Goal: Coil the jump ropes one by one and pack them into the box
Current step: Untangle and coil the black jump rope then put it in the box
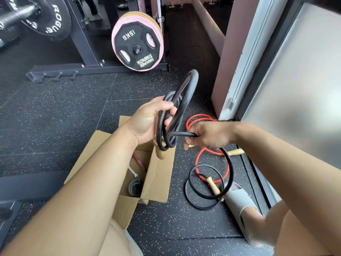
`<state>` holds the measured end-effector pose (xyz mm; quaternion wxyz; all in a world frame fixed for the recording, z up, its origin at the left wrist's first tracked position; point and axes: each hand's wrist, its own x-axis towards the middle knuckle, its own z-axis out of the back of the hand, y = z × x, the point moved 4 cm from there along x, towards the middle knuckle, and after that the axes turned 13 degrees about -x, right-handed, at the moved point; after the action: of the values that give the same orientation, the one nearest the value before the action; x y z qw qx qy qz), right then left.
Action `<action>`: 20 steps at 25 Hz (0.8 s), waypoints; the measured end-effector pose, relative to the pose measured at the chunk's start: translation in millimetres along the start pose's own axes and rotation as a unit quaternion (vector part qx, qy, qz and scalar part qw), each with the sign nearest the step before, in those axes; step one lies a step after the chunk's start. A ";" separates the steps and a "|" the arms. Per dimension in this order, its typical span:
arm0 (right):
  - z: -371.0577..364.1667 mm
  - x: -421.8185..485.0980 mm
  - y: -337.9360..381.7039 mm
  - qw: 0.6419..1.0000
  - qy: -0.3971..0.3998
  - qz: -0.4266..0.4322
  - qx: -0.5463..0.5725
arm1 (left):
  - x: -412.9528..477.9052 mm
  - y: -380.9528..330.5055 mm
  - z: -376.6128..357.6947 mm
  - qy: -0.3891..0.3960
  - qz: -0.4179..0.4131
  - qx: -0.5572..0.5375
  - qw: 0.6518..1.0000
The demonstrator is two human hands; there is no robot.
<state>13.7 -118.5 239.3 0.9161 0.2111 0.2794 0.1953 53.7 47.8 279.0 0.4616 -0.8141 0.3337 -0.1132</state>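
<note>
My left hand (pixel 147 121) grips several coiled loops of a thick black jump rope (pixel 177 108) above the open cardboard box (pixel 156 180). One wooden handle hangs below the coil. My right hand (pixel 208 134) grips the same rope's free strand, which runs down to loose loops and a second wooden handle (pixel 213 185) on the floor. A red jump rope (pixel 201 154) lies on the floor beyond my right hand. Inside the box sits a coiled grey rope (pixel 135 188) and a thin red piece.
A weight rack with a 15 kg plate (pixel 137 46) stands ahead. A pink wall and a frosted glass door (pixel 295 80) close off the right side. My foot in a grey slipper (pixel 239 202) is beside the rope loops. The floor is black speckled rubber.
</note>
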 end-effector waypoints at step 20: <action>51.8 -11.1 -33.1 0.863 -0.493 -0.096 0.060 | -5.1 2.0 23.5 -0.103 0.120 0.271 0.949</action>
<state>44.0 -165.7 266.8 0.9343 0.3060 -0.1782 -0.0405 60.6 66.3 265.1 0.7069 -0.6194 0.3365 -0.0580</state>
